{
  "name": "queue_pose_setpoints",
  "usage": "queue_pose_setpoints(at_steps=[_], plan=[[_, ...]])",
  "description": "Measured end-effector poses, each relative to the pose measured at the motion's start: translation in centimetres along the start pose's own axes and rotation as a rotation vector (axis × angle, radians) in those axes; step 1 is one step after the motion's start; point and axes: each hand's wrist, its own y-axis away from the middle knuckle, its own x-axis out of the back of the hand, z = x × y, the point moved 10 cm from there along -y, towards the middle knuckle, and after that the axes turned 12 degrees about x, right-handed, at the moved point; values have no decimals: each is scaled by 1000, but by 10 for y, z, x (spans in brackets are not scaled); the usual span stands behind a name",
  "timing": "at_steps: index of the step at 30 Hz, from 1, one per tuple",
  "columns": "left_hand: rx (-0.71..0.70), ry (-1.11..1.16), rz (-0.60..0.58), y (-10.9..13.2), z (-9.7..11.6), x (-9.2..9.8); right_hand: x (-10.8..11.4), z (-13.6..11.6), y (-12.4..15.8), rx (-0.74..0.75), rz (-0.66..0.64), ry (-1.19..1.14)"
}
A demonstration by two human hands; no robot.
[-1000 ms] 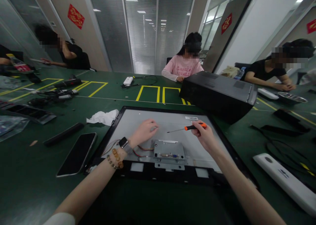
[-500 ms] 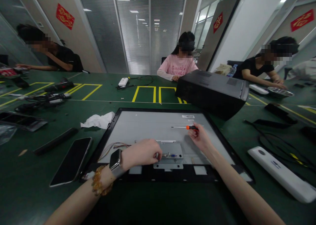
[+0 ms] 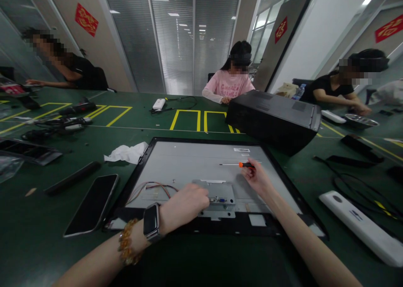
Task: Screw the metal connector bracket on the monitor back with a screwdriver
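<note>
A monitor lies face down on the green table, its grey metal back panel [image 3: 195,159] inside a black frame [image 3: 220,226]. A small metal connector box [image 3: 220,196] sits near its front edge, with coloured wires [image 3: 157,187] running off to the left. My left hand [image 3: 184,205], with a watch and bead bracelet on the wrist, is closed in a pinch against the box's left end; what it holds is hidden. My right hand [image 3: 256,180] grips an orange-handled screwdriver [image 3: 237,165], whose thin shaft points left above the panel.
A dark phone [image 3: 91,203] and a black strip [image 3: 72,177] lie to the left, beside a crumpled white tissue [image 3: 127,152]. A black casing [image 3: 273,119] stands behind the monitor. A white bar [image 3: 362,226] and cables lie on the right. Three people sit around the table.
My left hand has come back from the middle of the panel to the left end of the connector box and closed there. My right hand still holds the screwdriver, slightly lower.
</note>
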Motion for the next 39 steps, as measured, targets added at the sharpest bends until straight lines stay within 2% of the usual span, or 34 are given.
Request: queue_pose_setpoints(at_steps=[7,15,21,27,39], plan=[[31,245,-147,-7,-16,0,1,1,-1,-3,-1,-12],[14,396,-186,-7,-22,2,0,1,0,-11,-6,-20],[-31,323,-83,-9,-20,10,1,1,-1,-7,-11,-18],[-107,182,4,-9,-10,7,0,1,-1,-7,-18,-7],[-122,125,45,-6,-4,0,-2,0,0,-2,-29,-1]])
